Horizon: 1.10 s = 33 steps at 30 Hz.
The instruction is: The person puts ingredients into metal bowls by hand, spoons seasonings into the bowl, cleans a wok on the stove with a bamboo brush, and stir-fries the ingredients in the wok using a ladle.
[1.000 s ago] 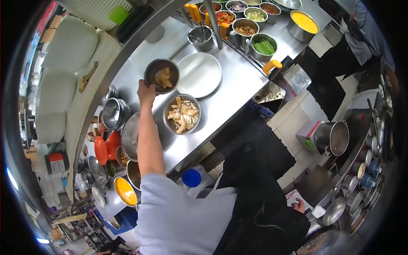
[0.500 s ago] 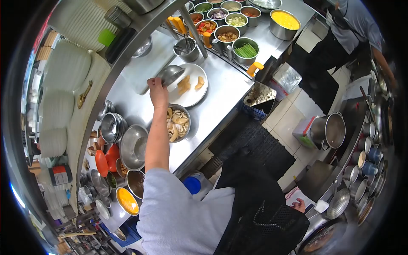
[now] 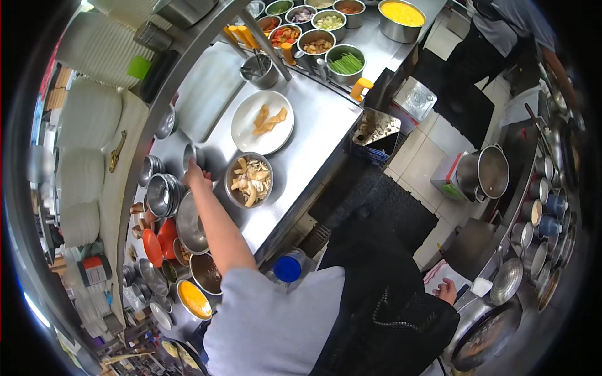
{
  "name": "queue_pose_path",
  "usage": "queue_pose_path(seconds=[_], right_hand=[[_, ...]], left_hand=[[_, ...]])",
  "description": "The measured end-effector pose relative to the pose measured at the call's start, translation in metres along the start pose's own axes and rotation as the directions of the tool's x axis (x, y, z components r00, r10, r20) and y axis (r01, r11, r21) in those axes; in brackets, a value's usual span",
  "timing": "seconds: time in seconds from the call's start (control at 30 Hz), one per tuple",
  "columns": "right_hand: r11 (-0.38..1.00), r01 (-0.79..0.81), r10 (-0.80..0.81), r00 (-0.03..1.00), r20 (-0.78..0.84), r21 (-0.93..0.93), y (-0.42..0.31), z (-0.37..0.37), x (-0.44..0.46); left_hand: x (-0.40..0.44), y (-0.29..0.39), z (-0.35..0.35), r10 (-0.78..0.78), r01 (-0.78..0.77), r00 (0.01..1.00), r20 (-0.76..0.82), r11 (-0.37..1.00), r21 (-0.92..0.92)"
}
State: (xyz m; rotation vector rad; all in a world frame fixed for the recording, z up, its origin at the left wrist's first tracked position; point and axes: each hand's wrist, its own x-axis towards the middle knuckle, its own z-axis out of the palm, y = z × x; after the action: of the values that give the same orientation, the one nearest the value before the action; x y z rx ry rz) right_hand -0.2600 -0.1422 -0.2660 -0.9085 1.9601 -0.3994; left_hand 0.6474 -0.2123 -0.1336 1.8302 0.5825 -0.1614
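My left hand (image 3: pixel 198 178) grips a small metal bowl (image 3: pixel 192 154) by its near side, above the steel counter (image 3: pixel 301 166). To its right, a metal bowl (image 3: pixel 233 195) holds sliced mushrooms and pale brown pieces. A white plate (image 3: pixel 243 133) behind that bowl carries a few light brown pieces. At the right, my right hand (image 3: pixel 446 291) is low beside my apron, near a red-and-white cloth (image 3: pixel 437 276); its visible fingers are slightly apart, and I see nothing in them.
A white board (image 3: pixel 216 94) lies at the back. Stacked bowls (image 3: pixel 164 194) and an orange-filled container (image 3: pixel 195 299) stand left. Ingredient containers (image 3: pixel 345 64) line the far counter. A large pot (image 3: pixel 483 173) and pans (image 3: pixel 488 335) are at the right. Another person (image 3: pixel 511 31) stands at upper right.
The light brown pieces have passed from the small bowl onto the white plate. My left hand has moved left, away from the plate, with that bowl. The camera view has shifted.
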Motion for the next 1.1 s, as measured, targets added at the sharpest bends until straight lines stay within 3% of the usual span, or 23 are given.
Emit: queue_pose_path(seconds=[0.03,0.07,0.1,0.13,0.17,0.2,0.23,0.27,0.3,0.33,0.37,0.4,0.43,0.5,0.57,0.6,0.63,0.73,0.83,0.97,1.03,1.07,1.1], right_hand=[[0.999,0.022,-0.021,1.000,-0.021,0.024,0.001,0.002,0.000],[0.999,0.015,-0.013,0.999,-0.034,0.033,0.006,0.003,0.000],[0.996,0.032,-0.026,0.998,-0.062,0.087,0.011,0.003,0.001],[0.989,0.048,-0.035,0.995,-0.096,0.139,0.019,0.003,0.000],[0.988,0.035,-0.016,0.992,-0.127,0.152,0.027,0.006,-0.002],[0.996,0.044,-0.055,0.986,-0.155,-0.076,0.032,0.008,-0.005],[0.956,0.012,-0.071,0.978,-0.194,-0.293,0.037,0.001,-0.015],[0.999,-0.038,0.032,0.966,-0.255,-0.019,0.002,0.013,-0.044],[0.987,0.067,-0.112,0.940,-0.322,-0.146,0.007,0.018,-0.058],[0.995,-0.095,0.094,0.926,-0.367,0.015,-0.009,0.023,-0.082],[0.996,0.063,-0.084,0.904,-0.419,-0.065,0.029,0.026,-0.090],[0.943,0.180,-0.313,0.767,-0.560,-0.280,0.040,0.027,-0.114],[0.967,0.058,-0.213,0.720,-0.660,-0.249,0.036,0.024,-0.140],[0.995,-0.096,0.026,0.474,-0.880,-0.022,0.045,0.022,-0.179],[0.935,-0.309,0.267,0.297,-0.917,0.173,0.081,0.028,-0.222],[0.896,-0.382,0.316,0.194,-0.929,0.225,0.096,0.030,-0.237],[0.824,-0.380,0.485,0.091,-0.870,0.420,0.126,0.038,-0.242],[0.737,-0.462,0.571,0.034,-0.820,0.494,0.192,0.068,-0.243],[0.667,-0.379,0.703,0.032,-0.711,0.642,0.189,0.065,-0.234],[0.610,-0.268,0.769,-0.026,-0.638,0.746,0.241,0.054,-0.210],[0.545,-0.375,0.784,-0.091,-0.614,0.750,0.242,0.042,-0.210],[0.548,-0.375,0.787,-0.070,-0.612,0.748,0.243,0.038,-0.214],[0.543,-0.168,0.826,-0.065,-0.559,0.822,0.246,0.032,-0.224]], left_hand=[[-0.018,-0.007,0.003,0.197,-0.195,0.980,-0.030,0.979,0.063],[-0.036,-0.013,0.004,0.200,-0.199,0.980,-0.013,0.978,0.065],[-0.054,-0.019,0.005,0.447,-0.457,0.884,0.137,0.888,0.050],[-0.077,-0.025,0.009,0.652,-0.676,0.705,0.278,0.737,-0.012],[-0.108,-0.030,0.018,0.692,-0.728,0.616,0.376,0.682,-0.063],[-0.148,-0.036,0.031,0.717,-0.766,0.504,0.481,0.628,-0.134],[-0.201,-0.041,0.039,0.771,-0.793,0.316,0.553,0.534,-0.292],[-0.222,-0.057,0.056,0.762,-0.808,0.195,0.617,0.482,-0.340],[-0.272,-0.063,0.057,0.691,-0.722,0.100,0.716,0.545,-0.426],[-0.292,-0.081,0.068,0.641,-0.702,-0.048,0.766,0.524,-0.483],[-0.320,-0.098,0.075,0.560,-0.682,-0.163,0.813,0.532,-0.503],[-0.339,-0.113,0.086,0.465,-0.705,-0.325,0.823,0.462,-0.539],[-0.365,-0.133,0.091,0.438,-0.621,-0.450,0.779,0.473,-0.625],[-0.412,-0.164,0.096,0.328,-0.562,-0.620,0.713,0.448,-0.695],[-0.453,-0.191,0.099,0.190,-0.502,-0.746,0.638,0.471,-0.726],[-0.477,-0.201,0.094,0.129,-0.489,-0.791,0.598,0.454,-0.745],[-0.510,-0.202,0.078,0.088,-0.451,-0.837,0.540,0.449,-0.771],[-0.576,-0.230,0.050,0.033,-0.269,-0.947,0.321,0.468,-0.842],[-0.639,-0.258,0.011,-0.099,-0.190,-0.982,0.162,0.459,-0.868],[-0.700,-0.297,-0.046,-0.213,0.002,-0.969,-0.121,0.486,-0.874],[-0.720,-0.320,-0.067,-0.240,0.039,-0.954,-0.177,0.488,-0.872],[-0.726,-0.332,-0.073,-0.254,0.028,-0.951,-0.178,0.500,-0.866],[-0.732,-0.342,-0.080,-0.266,0.041,-0.943,-0.197,0.498,-0.866]])
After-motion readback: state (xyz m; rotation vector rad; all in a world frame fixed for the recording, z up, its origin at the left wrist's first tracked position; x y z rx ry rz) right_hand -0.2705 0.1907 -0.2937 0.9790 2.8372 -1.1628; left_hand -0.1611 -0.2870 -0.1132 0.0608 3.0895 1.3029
